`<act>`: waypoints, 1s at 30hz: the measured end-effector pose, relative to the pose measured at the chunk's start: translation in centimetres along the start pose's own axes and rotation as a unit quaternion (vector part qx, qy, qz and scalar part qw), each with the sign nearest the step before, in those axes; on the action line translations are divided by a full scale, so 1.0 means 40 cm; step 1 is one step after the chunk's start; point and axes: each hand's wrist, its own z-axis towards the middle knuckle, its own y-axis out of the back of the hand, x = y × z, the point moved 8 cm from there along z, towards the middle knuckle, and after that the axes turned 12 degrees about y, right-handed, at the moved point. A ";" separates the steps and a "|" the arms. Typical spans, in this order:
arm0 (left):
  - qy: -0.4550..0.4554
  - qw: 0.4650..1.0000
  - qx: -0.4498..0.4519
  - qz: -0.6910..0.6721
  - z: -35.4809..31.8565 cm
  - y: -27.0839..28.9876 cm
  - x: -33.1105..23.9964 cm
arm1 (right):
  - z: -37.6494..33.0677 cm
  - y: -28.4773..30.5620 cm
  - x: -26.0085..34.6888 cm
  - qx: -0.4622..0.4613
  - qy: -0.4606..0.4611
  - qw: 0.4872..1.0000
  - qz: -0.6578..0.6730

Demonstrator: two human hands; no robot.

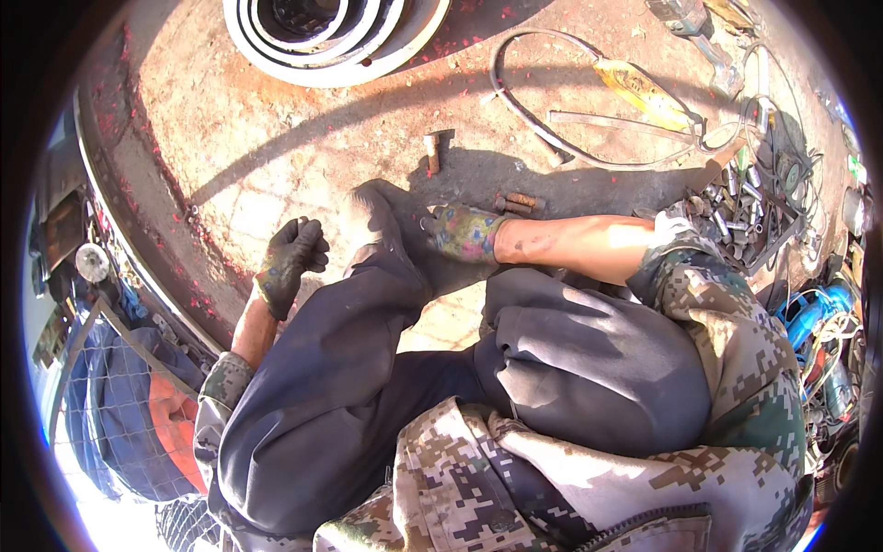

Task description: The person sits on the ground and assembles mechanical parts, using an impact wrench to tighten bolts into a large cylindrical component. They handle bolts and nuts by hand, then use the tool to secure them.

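The person's gloved left hand [292, 250], at about 9 o'clock, has its fingers curled in together. The gloved right hand [463, 232], just off centre toward 12 o'clock, is near the shoe [371, 219]; whether its fingers are apart or together cannot be told. Two rusty bolts [521, 201] lie on the floor [267, 120], just beside that hand at its 2 o'clock; another bolt [432, 154] is at its 11 o'clock.

Bright sun lit the rough brown floor [276, 101] — a long bent shadow [441, 89] crossed its upper middle.
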 end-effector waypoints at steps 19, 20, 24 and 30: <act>-0.095 0.943 0.107 0.300 0.244 -0.227 -0.228 | -0.239 0.243 -0.184 -0.042 -0.214 0.976 -0.020; -0.118 0.936 0.098 0.316 0.252 -0.233 -0.245 | -0.257 0.285 -0.170 -0.038 -0.196 0.980 -0.014; -0.147 0.924 0.126 0.328 0.290 -0.289 -0.274 | -0.368 0.356 -0.182 -0.091 -0.213 0.966 0.115; -0.160 0.920 0.132 0.334 0.305 -0.348 -0.288 | -0.607 0.542 -0.327 -0.297 -0.342 0.891 0.014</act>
